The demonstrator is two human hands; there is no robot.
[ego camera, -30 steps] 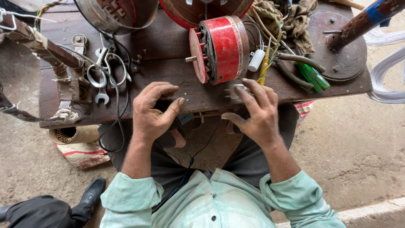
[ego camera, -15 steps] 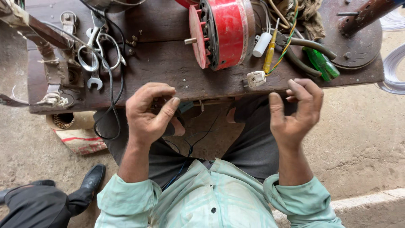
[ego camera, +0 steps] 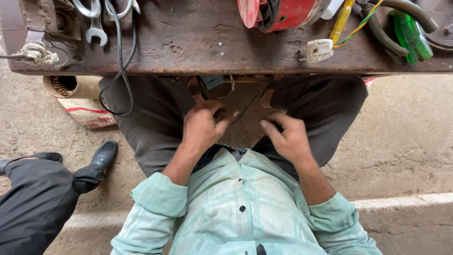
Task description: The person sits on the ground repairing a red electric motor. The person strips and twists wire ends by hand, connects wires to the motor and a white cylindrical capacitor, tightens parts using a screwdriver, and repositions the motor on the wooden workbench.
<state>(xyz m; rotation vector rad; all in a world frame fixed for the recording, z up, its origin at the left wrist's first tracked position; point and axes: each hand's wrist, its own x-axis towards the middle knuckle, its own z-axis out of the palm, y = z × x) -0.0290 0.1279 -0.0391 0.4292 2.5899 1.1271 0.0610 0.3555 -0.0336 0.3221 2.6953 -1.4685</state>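
Wire (ego camera: 245, 109), thin and dark, is the thing in hand here: I see it run from the left hand (ego camera: 204, 126) up and to the right toward the underside of the desk (ego camera: 188, 42), in the gap between the knees. Starting at the far left, I see another person's dark trouser leg and black shoe (ego camera: 103, 156) on the concrete floor, well apart from the work. Just beyond it a cardboard tube with a coil inside (ego camera: 71, 86) lies under the desk edge. On the desk above, spanners (ego camera: 96, 29) and a black cable (ego camera: 123, 61) hang over the front edge, the cable looping down beside the left thigh.

My left hand sits low over the lap, fingers curled in and pinched together with the thumb; it seems to grip the near end of the wire, though the contact itself is too small for me to be sure. My right hand (ego camera: 289, 137) hovers just beside it, fingers bent but loosely apart, holding nothing I can see.

Further right on the desk stand a red motor housing (ego camera: 278, 12), a white plug (ego camera: 319, 50) with yellow-green leads, a yellow-handled screwdriver (ego camera: 340, 22) and green-handled pliers (ego camera: 409, 34)
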